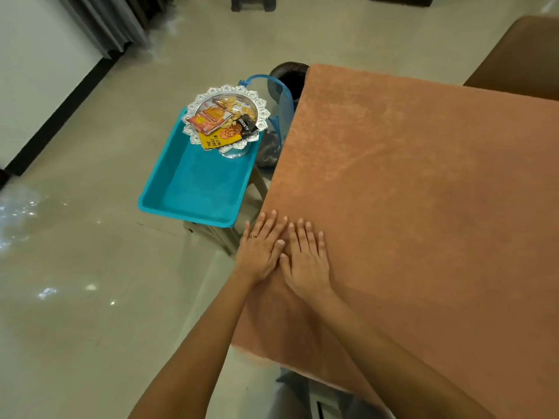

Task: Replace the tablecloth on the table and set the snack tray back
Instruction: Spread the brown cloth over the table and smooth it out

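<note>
our left hand [259,252] and right hand [307,261] lie flat, fingers spread, side by side on the brown cloth [423,207] at its left edge, gripping nothing; the snack tray [225,116] sits well apart on a blue bin [193,186].

Both forearms are bare from the bottom of the view up to the wrists, with no sleeve, watch or bracelet on either. The left hand [259,248] wears a single thin band ring [253,236], gold-toned, on the ring finger. The right hand [307,257] carries no ring or other jewellery that I can make out. The fingernails [273,212] on both hands are short and plain, without coloured polish. Nothing else of the person's clothing can be told for certain from here.
</note>
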Demonstrator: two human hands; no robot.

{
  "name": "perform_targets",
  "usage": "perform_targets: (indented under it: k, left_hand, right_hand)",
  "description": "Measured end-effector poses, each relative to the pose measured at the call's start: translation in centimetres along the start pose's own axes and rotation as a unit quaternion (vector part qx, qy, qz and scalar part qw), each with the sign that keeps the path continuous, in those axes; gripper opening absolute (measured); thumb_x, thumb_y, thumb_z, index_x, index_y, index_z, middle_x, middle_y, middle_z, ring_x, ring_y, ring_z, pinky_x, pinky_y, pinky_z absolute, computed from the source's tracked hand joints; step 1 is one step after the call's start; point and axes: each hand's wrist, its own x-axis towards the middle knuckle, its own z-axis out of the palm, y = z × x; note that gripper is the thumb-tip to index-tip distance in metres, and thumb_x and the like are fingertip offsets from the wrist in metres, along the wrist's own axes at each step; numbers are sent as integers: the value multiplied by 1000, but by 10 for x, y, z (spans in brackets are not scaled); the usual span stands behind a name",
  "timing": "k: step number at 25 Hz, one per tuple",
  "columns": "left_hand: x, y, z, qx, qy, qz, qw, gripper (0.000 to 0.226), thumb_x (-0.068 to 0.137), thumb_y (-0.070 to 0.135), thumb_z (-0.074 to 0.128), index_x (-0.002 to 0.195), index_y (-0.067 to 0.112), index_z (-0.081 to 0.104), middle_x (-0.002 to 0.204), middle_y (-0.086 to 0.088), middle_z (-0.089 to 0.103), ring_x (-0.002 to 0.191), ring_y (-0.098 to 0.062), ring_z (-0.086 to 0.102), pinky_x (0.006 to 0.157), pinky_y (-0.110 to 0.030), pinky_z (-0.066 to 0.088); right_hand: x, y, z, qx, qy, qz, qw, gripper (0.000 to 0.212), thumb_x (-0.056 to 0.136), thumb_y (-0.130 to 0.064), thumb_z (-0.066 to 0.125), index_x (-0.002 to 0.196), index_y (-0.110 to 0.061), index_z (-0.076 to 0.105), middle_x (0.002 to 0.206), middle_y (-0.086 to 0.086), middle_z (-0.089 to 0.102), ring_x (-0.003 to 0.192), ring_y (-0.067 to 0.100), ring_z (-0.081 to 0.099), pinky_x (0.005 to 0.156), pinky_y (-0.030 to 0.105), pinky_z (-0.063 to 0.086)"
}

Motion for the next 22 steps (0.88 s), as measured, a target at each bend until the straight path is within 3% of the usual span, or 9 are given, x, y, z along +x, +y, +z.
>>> perform_targets:
  k: [5,9,10,12,14,19,22]
  left_hand:
    - [-1,-10,-1,1,-12,-4,1000,59,95,47,5,152,34,13,160,9,7,148,-12,-2,118,-45,-6]
    - [0,-11,-9,23,-21,-10,999,64,94,51,6,153,27,8,161,3,2,148,-19,-2,118,-47,-5]
    - [-5,-10,-10,17,4,-25,1000,64,96,50,10,154,23,8,161,1,2,148,-20,-2,118,-45,-5]
    - [-27,-4,-8,-29,53,-49,997,60,99,46,17,154,22,12,161,0,4,148,-20,-1,119,-41,-3]
    - [-58,3,2,-30,43,-55,997,56,99,46,17,153,31,10,161,2,4,148,-20,0,120,-43,1]
    - [-70,0,11,-24,24,-87,996,57,98,47,15,153,33,11,161,5,7,148,-20,5,120,-46,7]
    - [-71,1,9,-17,23,-76,997,58,98,47,16,153,32,10,161,6,7,148,-19,4,120,-45,3]
  right_hand:
    - [-70,-23,8,19,-73,-124,989,72,97,-52,31,153,-11,13,161,8,10,149,21,0,118,45,1]
    - [-122,-21,15,43,-92,-265,959,61,102,-43,25,154,-13,12,161,4,9,149,16,1,118,40,6]
    - [-120,-15,15,71,-70,-234,967,59,102,-39,26,153,-12,16,160,5,12,149,15,3,118,41,9]
    - [-103,-8,11,89,0,-78,993,59,100,-34,29,151,-8,21,159,8,15,149,19,7,118,44,12]
    - [-85,-7,3,48,14,35,998,63,97,-36,28,151,-5,19,159,11,12,148,24,7,118,45,8]
    - [-86,-18,13,6,-26,-22,999,65,95,-39,31,152,-10,21,159,9,20,148,20,13,117,45,9]
    - [-105,14,7,4,-9,10,1000,69,93,-45,35,152,-12,21,159,5,19,148,18,12,119,44,10]
